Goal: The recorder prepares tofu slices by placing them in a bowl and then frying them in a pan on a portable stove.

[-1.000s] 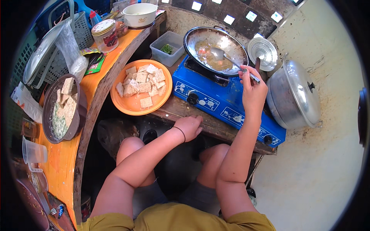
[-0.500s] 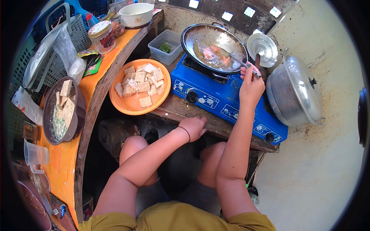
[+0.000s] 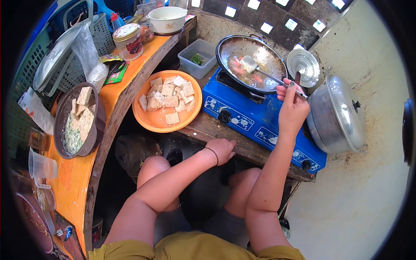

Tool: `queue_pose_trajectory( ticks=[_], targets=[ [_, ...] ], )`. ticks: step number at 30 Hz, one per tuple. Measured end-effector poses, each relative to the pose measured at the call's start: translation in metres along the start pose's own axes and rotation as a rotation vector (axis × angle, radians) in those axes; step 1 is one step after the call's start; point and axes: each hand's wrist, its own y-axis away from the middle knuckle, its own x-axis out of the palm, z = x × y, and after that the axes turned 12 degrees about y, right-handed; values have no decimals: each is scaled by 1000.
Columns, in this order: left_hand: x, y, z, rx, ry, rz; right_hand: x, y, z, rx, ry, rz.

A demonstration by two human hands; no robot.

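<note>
My right hand [image 3: 291, 99] is closed round the handle of a metal spatula [image 3: 269, 76]. Its pale, wet blade tilts up over a dark wok [image 3: 271, 58] on a blue gas stove [image 3: 240, 113]. Orange-red pieces of food [image 3: 236, 68] lie in bubbling oil there; what they are I cannot make out. At the front edge of the wooden bench [image 3: 203, 130] rests my left hand [image 3: 220, 151], holding nothing, fingers loosely extended. Beside it stands an orange plate [image 3: 151, 121] of pale, square tempeh slices [image 3: 171, 101].
A dark bowl [image 3: 100, 130] with green-flecked batter and tempeh sits on the orange counter [image 3: 73, 190] at left. A clear tub [image 3: 184, 63] of green leaves stands behind the plate. A lidded pot [image 3: 323, 130] and a round perforated skimmer [image 3: 305, 65] are at right.
The spatula blade has risen from the oil and turned up, showing its pale face. Everything appears shifted slightly right and down as the view moved. My left hand stays at the bench edge.
</note>
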Motion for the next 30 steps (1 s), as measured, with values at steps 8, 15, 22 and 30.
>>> queue_pose_trajectory(
  ticks=[8, 15, 22, 30],
  targets=[
    [0, 0, 1, -9, -5, 10, -5, 4, 17, -22, -144, 29],
    [0, -2, 0, -9, -24, 31, -1, -1, -2, -22, -68, 132],
    [-1, 0, 0, -54, -25, 41, 8, -5, -22, -33, -54, 78],
    [-1, 0, -1, -25, -27, 38, 8, -12, -48, 51, 30, -34]
  ],
)
